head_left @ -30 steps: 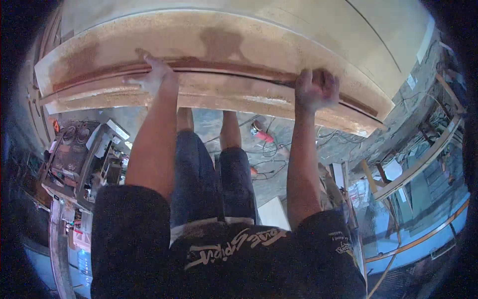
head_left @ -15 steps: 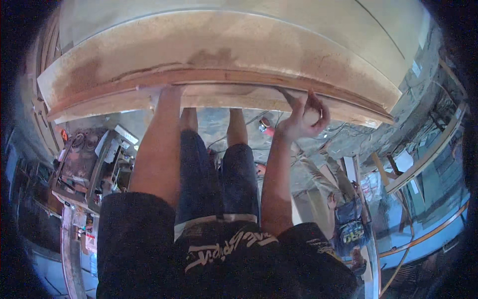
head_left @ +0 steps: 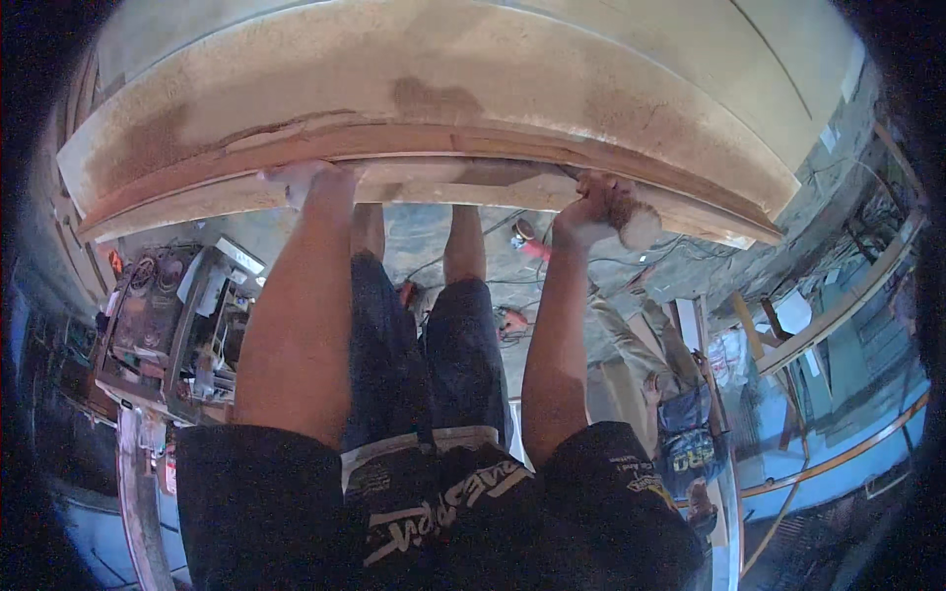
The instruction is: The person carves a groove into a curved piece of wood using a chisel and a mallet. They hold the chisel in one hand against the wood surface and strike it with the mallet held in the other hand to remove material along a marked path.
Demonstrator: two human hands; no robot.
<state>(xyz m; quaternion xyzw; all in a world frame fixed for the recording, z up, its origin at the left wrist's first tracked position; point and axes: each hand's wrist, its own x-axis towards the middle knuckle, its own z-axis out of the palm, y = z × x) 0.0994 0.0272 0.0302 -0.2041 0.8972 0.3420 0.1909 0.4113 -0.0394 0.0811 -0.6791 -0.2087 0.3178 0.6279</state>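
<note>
Wooden, the broad pale curved slab spans the upper frame, left hand still gripping its near edge while right hand has shifted underneath at centre right, fingers clamped on it.

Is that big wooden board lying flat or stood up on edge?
Flat: the wooden board shows its broad face, and both hands grip its near edge.

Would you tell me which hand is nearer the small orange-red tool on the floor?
Right. The right hand grips the wooden slab's edge just above the orange-red tool; the left hand is farther left.
</note>
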